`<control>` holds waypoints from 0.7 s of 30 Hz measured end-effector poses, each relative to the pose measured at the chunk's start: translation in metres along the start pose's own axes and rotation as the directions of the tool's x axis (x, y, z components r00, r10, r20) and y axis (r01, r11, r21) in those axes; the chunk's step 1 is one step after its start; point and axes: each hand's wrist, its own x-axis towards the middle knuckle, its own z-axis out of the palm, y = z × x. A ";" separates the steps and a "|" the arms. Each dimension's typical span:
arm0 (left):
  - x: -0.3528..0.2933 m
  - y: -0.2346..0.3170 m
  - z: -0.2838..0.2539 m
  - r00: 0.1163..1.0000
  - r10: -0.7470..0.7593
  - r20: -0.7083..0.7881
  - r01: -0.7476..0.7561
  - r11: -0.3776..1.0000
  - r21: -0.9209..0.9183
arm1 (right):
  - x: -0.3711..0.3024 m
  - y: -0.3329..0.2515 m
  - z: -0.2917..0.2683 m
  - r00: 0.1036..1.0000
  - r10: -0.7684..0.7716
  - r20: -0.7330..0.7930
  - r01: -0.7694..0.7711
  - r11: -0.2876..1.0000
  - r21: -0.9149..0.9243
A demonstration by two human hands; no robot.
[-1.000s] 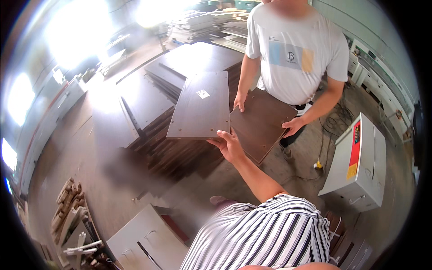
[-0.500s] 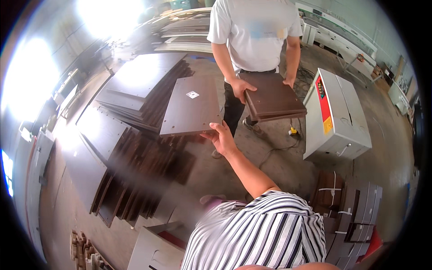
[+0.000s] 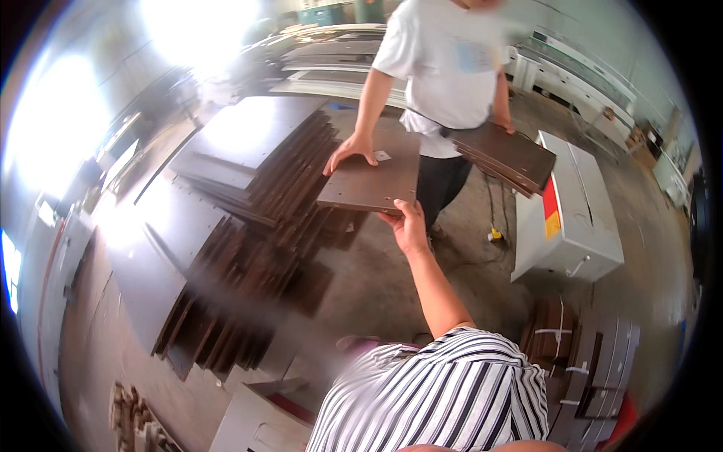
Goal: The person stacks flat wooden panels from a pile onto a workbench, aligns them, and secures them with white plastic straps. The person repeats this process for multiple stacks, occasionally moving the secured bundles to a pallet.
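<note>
My right hand (image 3: 407,224) grips the near edge of a brown wooden panel (image 3: 358,187), thumb on top and fingers beneath. The panel has small drilled holes and a white label (image 3: 382,156). Another person's hand (image 3: 352,153) lies spread on the far-left part of the same panel. That person's other arm holds a small stack of brown panels (image 3: 508,151) against their side. My left hand is out of view.
Stacked large brown panels (image 3: 248,162) stand at the left. A grey machine cabinet (image 3: 568,215) with a red-and-yellow front strip is at the right. Strapped brown bundles (image 3: 557,331) lie at the lower right. A cable with a yellow plug (image 3: 494,235) rests on the floor.
The panel in my right hand has moved right in the view. The other person has put one hand onto it, while their stack has shifted to their other side.
</note>
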 end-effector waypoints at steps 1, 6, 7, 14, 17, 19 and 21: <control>-0.005 -0.009 0.001 1.000 -0.016 -0.005 0.016 1.000 -0.004 | 0.005 0.005 -0.009 1.000 -0.009 0.002 0.009 0.999 -0.039; -0.024 -0.044 0.006 0.998 -0.051 0.042 0.051 0.999 -0.004 | 0.007 0.017 -0.019 1.000 0.012 0.002 -0.012 0.999 -0.046; -0.026 -0.045 0.009 0.997 -0.051 0.065 0.051 0.999 -0.009 | 0.008 0.015 -0.019 1.000 -0.001 -0.008 0.000 0.998 -0.057; -0.039 -0.040 -0.015 0.947 -0.134 0.293 0.174 0.978 -0.116 | 0.017 0.035 -0.006 0.992 -0.044 -0.115 0.041 0.999 -0.021; -0.043 -0.041 -0.016 0.906 -0.129 0.404 0.196 0.972 -0.129 | 0.034 0.048 0.004 0.973 -0.112 -0.201 0.109 0.994 -0.026; -0.043 -0.039 -0.016 0.908 -0.117 0.403 0.172 0.980 -0.103 | 0.047 0.057 0.018 0.954 -0.139 -0.267 0.143 0.990 -0.007; -0.041 -0.037 -0.017 0.902 -0.114 0.416 0.164 0.982 -0.088 | 0.058 0.069 0.031 0.949 -0.162 -0.271 0.169 0.986 0.001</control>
